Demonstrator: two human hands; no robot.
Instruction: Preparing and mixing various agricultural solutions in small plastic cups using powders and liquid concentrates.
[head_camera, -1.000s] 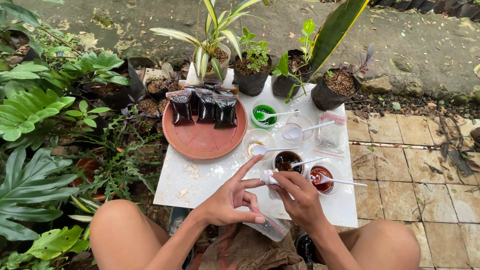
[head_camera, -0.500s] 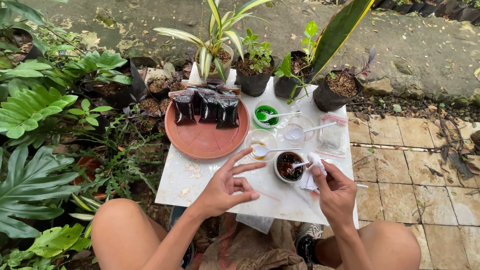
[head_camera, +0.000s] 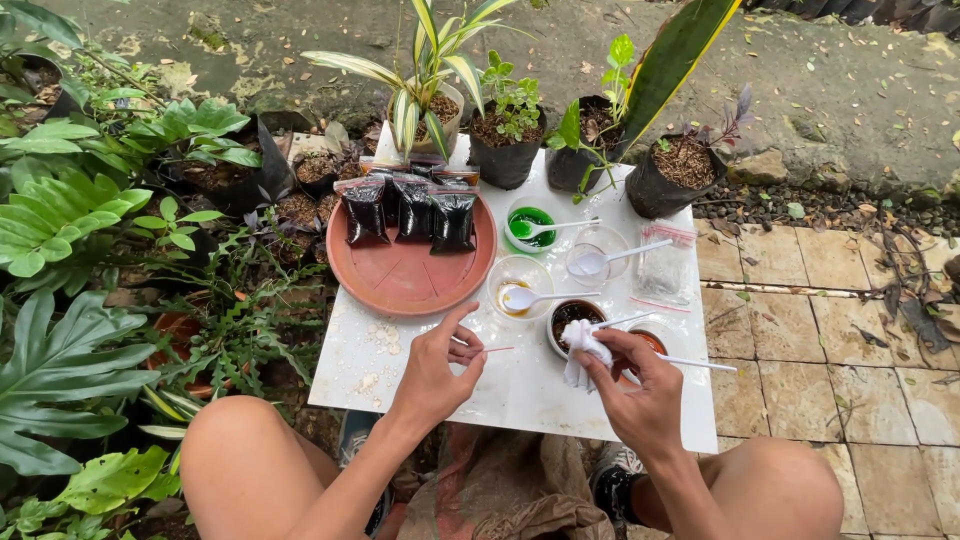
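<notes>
Pinching a thin stick (head_camera: 478, 349) between thumb and fingertips, the left hand (head_camera: 432, 372) hovers low over the white board (head_camera: 520, 385), other fingers loosely curled. Just to its right, the right hand (head_camera: 636, 385) is closed round a crumpled white tissue (head_camera: 582, 350), pressed at the rim of a cup of dark soil (head_camera: 572, 316). Beyond the left hand sits a terracotta saucer (head_camera: 405, 275) carrying three black packets (head_camera: 410, 208)

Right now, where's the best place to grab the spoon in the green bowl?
Grip the white spoon by its free handle end, coming from the right. Its scoop sits in the green bowl, while the handle juts out over the rim toward the right.
</notes>
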